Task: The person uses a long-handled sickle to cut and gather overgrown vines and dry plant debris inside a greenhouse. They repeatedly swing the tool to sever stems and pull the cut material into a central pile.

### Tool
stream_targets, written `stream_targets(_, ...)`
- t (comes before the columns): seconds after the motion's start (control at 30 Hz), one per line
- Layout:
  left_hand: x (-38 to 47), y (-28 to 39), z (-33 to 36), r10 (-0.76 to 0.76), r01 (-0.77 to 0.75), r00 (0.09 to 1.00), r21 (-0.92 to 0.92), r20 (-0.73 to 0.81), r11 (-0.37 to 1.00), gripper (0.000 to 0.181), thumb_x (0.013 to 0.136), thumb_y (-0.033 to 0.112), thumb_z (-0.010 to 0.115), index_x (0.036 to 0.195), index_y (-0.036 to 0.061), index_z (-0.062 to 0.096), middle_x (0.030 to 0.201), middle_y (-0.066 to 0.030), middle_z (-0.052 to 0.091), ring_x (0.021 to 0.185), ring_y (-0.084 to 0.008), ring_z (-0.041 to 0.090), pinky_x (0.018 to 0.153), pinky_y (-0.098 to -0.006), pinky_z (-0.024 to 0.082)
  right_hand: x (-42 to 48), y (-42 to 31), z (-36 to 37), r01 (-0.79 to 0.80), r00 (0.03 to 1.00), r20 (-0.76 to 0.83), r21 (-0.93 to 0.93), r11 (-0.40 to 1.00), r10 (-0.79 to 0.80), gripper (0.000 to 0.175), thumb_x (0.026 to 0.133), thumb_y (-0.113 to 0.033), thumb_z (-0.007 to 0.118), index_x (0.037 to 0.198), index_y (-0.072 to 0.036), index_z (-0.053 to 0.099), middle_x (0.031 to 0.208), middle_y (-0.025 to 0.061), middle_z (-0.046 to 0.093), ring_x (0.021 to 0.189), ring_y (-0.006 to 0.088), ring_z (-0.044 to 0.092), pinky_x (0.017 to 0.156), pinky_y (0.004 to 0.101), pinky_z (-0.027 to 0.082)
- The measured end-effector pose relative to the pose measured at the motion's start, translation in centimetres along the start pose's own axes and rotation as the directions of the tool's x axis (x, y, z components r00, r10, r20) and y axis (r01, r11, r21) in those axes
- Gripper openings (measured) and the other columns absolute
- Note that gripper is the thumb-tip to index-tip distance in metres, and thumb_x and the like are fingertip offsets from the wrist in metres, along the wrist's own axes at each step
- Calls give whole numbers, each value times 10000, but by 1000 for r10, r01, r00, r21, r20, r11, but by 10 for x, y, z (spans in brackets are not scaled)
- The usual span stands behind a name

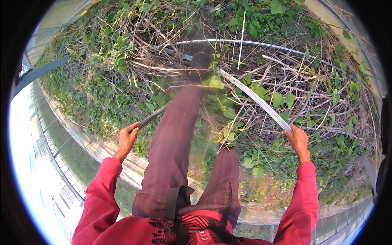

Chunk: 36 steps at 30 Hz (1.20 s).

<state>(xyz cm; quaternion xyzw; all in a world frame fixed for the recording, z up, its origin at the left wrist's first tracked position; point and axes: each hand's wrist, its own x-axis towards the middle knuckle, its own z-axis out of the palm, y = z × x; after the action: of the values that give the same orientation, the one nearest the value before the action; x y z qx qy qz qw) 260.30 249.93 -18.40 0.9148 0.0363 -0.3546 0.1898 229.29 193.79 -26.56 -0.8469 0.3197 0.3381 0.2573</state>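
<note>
My left hand (pixel 127 137) grips the end of a dark, narrow bar (pixel 153 116), which slopes up and passes out of sight at my trouser leg. In my right hand (pixel 297 139) is the end of a pale, grooved strip (pixel 254 93), probably metal. It runs up and leftward to my dark shoe (pixel 200 61). That leg is raised in front of me, with the shoe over the strip's line. Whether shoe and strip touch is unclear. Beyond the shoe, a similar pale length (pixel 174 52) shows among dry stalks. I cannot tell whether these lengths are one piece.
Dry stalks (pixel 294 82) lie tangled on the ground among green vines (pixel 113 55). Another long pale strip (pixel 260 44) crosses them farther ahead. A grey curved bar (pixel 43 73) juts in at left. Pale sheeting (pixel 257 216) edges the ground behind me.
</note>
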Motion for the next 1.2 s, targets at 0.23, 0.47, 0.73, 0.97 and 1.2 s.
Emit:
stream_targets(0.23,-1,15,-3,-25,25,999,-11,33,1000,288,879,153,573,1133,42,652,700,14,552,581,-57,455,522,-236,385,18,31,40,-19,998,-63,-43,999,17,246,832,-299,618,929,-74,592,750,193,628,758,402,598,658,498,438)
stream_targets(0.47,1,41,-5,-74,70,994,44,76,997,333,889,147,551,1168,-25,606,753,-12,563,645,-88,465,601,-251,409,38,45,56,-26,999,-43,-85,996,22,218,826,-254,641,903,-59,580,773,183,628,773,391,600,654,489,446)
stream_targets(0.73,6,51,-8,-105,95,990,105,95,990,367,880,155,539,1186,-39,594,753,-25,569,665,-104,484,631,-265,414,78,78,67,-27,998,-67,-98,995,20,269,815,-286,655,870,-36,575,756,200,619,759,406,594,638,488,447)
stream_targets(0.97,-9,48,15,-25,22,999,98,33,995,273,885,132,559,1121,30,649,723,-5,589,612,-79,501,569,-252,429,64,75,86,-43,997,-71,-54,998,39,256,820,-271,616,875,-21,604,765,215,630,766,415,603,685,500,460)
stream_targets(1.2,-23,38,35,55,-41,996,176,-75,984,260,861,156,575,1073,41,669,785,-168,674,668,-191,635,636,-323,486,35,48,74,-128,989,-83,-92,988,120,274,813,-294,615,912,-38,606,832,209,654,815,383,627,718,487,472)
